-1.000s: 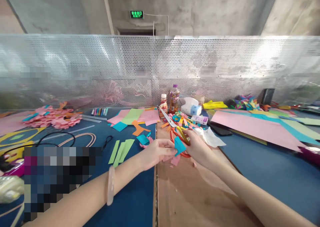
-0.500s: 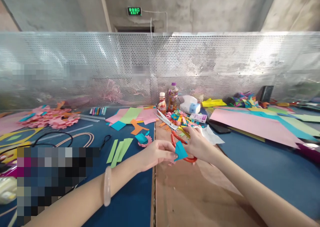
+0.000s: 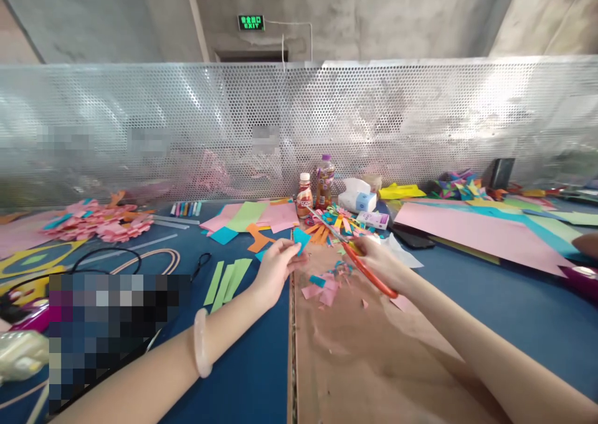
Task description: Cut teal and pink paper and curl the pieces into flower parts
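Observation:
Between the fingertips of my left hand (image 3: 280, 268) is a small piece of blue paper (image 3: 301, 241), held above the seam of the table. My right hand (image 3: 377, 263) grips scissors (image 3: 372, 271) with orange-red handles, their blades pointing away to the upper left, apart from the paper. Below the hands, pink paper scraps (image 3: 327, 290) and a few blue bits lie on the brown board (image 3: 355, 362). Left of my left hand rest several green paper strips (image 3: 226, 282). An orange paper piece (image 3: 258, 238) lies just beyond my left hand.
Cut colourful strips (image 3: 343, 220) are heaped near two bottles (image 3: 325, 184) and a tissue pack (image 3: 357, 197). Pink paper flowers (image 3: 100, 220) pile up at far left, with cables nearby. Large paper sheets (image 3: 471, 231) lie right. A perforated metal screen (image 3: 289, 125) stands behind. Someone's hand (image 3: 586, 244) shows at the right edge.
My left hand has moved up and left with the blue paper, away from the scissors. The right hand has turned the scissors, uncovering scraps on the board. Another person's hand has appeared at right.

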{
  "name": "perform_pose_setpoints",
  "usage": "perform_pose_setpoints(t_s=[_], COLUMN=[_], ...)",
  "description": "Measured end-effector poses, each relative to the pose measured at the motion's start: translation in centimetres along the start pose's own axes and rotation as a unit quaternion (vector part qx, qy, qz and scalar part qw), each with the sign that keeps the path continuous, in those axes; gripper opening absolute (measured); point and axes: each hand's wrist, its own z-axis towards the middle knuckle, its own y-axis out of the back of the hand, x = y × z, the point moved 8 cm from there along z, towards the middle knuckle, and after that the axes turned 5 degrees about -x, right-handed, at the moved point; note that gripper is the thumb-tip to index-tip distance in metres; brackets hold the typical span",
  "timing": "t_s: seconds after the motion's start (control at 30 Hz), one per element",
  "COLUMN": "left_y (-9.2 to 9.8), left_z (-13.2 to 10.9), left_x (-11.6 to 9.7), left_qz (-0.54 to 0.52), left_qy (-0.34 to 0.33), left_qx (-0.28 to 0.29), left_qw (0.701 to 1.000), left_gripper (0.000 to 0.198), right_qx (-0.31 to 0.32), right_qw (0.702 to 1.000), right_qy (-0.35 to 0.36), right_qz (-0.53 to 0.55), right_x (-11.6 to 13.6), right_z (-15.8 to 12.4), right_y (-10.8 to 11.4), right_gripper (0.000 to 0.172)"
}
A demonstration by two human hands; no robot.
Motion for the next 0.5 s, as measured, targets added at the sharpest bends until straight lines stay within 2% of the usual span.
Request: perform_pose_setpoints(t_s=[0.13, 0.2, 0.37, 0.5], left_y=[0.9, 1.1, 1.1, 1.1], left_z=[0.4, 0.5, 0.6, 0.5], left_x=[-0.1, -0.2, -0.6, -0.7], left_qz=[-0.019, -0.031, -0.057, -0.055], left_qy=[-0.004, -0.009, -0.03, -0.03], left_qx=[-0.045, -0.059, -0.06, -0.061], left_qw=[0.999, 0.998, 0.996, 0.996], left_gripper=[0.013, 0.014, 0.015, 0.016], right_qx=[0.126, 0.167, 0.202, 0.228], right_qw=[0.99, 0.982, 0.97, 0.967], right_qy=[-0.014, -0.017, 0.005, 0.017], right_qz=[0.056, 0.082, 0.133, 0.11], right_x=[0.3, 0.3, 0.8, 1.4], right_z=[-0.6, -0.9, -1.4, -1.9], right_y=[-1.0, -1.3, -0.8, -0.7], right_gripper=[0.021, 0.02, 0.018, 0.023])
